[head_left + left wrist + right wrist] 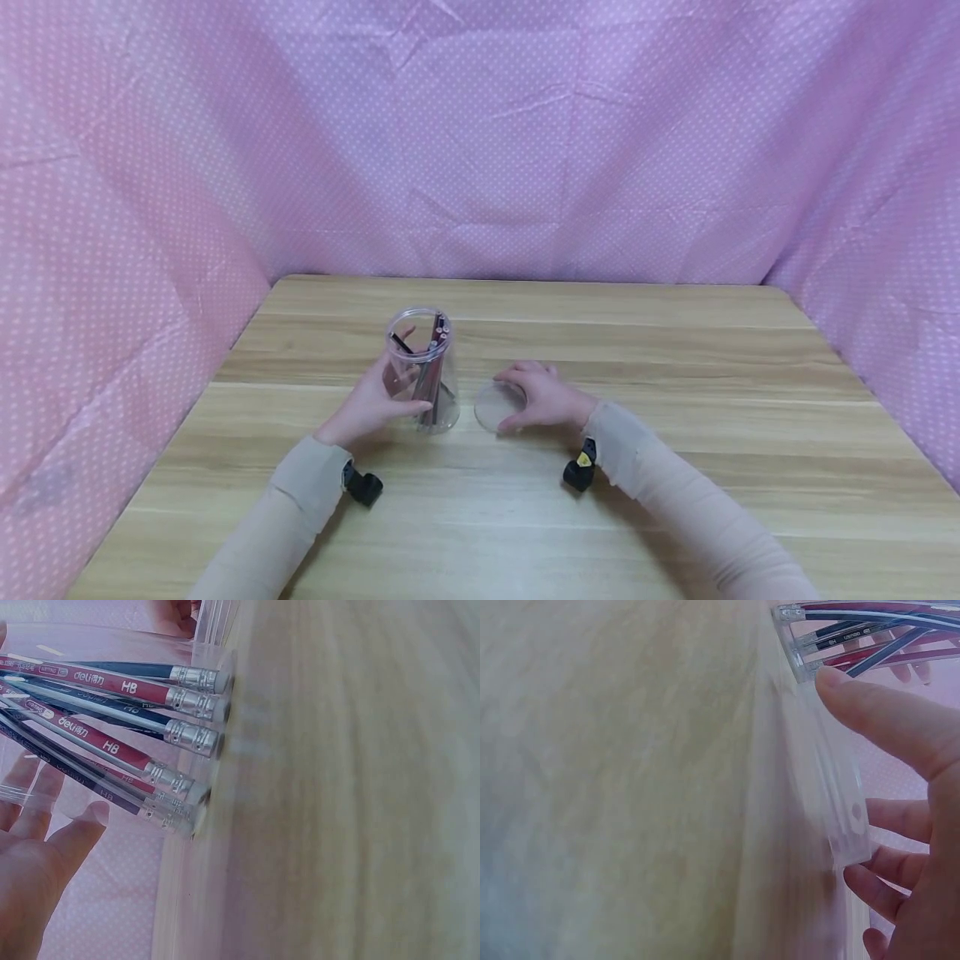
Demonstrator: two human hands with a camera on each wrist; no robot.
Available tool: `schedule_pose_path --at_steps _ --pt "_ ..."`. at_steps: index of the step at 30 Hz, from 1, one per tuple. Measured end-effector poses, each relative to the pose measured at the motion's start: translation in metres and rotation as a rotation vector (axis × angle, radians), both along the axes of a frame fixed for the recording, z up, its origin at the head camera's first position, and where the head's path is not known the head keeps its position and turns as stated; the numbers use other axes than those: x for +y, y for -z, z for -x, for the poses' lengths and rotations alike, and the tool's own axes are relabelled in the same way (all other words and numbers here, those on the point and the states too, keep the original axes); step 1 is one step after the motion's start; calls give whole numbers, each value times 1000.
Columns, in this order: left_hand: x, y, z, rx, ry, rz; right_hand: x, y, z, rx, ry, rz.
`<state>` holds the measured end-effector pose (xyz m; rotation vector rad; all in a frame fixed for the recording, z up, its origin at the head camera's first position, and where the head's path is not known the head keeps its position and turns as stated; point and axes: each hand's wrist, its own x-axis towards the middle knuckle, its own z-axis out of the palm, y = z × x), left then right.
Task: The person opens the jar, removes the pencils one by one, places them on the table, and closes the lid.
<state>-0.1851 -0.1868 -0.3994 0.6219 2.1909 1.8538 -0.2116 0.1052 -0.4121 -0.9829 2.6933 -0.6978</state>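
A clear plastic jar (448, 400) stands upright on the table, uncovered at its top. Several red and dark pencils (112, 684) lean inside it, with eraser ends at the bottom; "HB" is printed on some barrels. My left hand (375, 403) grips the jar from its left side, thumb in front and fingers round behind. Just right of the jar, a clear round lid (491, 408) lies flat on the wood. My right hand (546, 397) holds this lid by its edge, thumb on the near side and fingers on the far side, as the right wrist view shows too.
The wooden table (675, 350) extends around both hands. Pink dotted cloth (495, 150) hangs behind it and along both sides. A small black camera (363, 485) sits on the left wrist and another camera (580, 468) on the right wrist.
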Motion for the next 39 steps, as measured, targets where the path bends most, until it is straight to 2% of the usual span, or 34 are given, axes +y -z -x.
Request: schedule_pose_path --at_steps 11,16,23,30,35,39 --pt "0 -2 0 -15 0 -10 -1 -1 -1 49 2 -19" --pt "1 1 2 3 1 1 1 -3 2 57 12 -3" --pt "0 1 3 -16 -4 -6 -1 -19 2 57 18 62" --pt "0 1 2 12 4 -6 -2 -32 5 49 37 119" --pt "0 -1 1 -23 2 -15 -5 -40 6 55 29 168" --pt "0 -1 1 -27 2 -9 -10 -50 7 103 0 217"
